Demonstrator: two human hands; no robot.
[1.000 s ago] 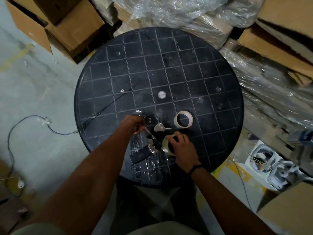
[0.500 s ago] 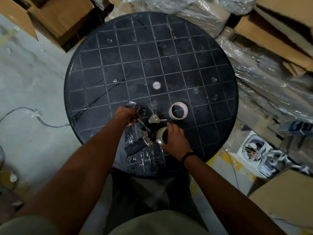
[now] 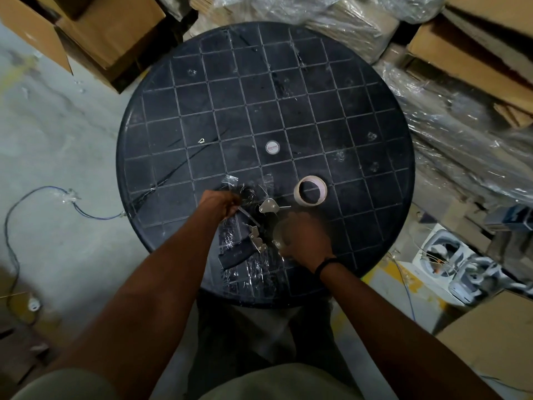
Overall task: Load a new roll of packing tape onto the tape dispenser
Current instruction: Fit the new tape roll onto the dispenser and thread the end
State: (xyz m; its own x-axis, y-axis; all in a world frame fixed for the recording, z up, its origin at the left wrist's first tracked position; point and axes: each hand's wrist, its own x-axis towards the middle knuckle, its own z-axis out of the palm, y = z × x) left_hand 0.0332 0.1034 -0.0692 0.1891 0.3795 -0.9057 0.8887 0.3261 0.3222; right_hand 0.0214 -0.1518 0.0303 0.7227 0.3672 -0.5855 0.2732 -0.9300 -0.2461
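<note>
Right hand [image 3: 302, 241], blurred, has shifted over clear packing-tape roll [image 3: 278, 235], fingers clamped on it, near edge of round black gridded table [image 3: 375, 111]. Left hand [image 3: 220, 203] closed on metal dispenser w/ black handle [image 3: 253, 238]. Empty cardboard core [image 3: 310, 191] unchanged, far-right.

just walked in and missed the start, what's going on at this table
A person stands at a round black table, working on a tape dispenser lying in front of them. The left hand pinches what looks like a strip of clear tape by the dispenser, while the right hand is closed over a roll of tape, blurred in motion. An empty cardboard core sits apart, further back.
</note>
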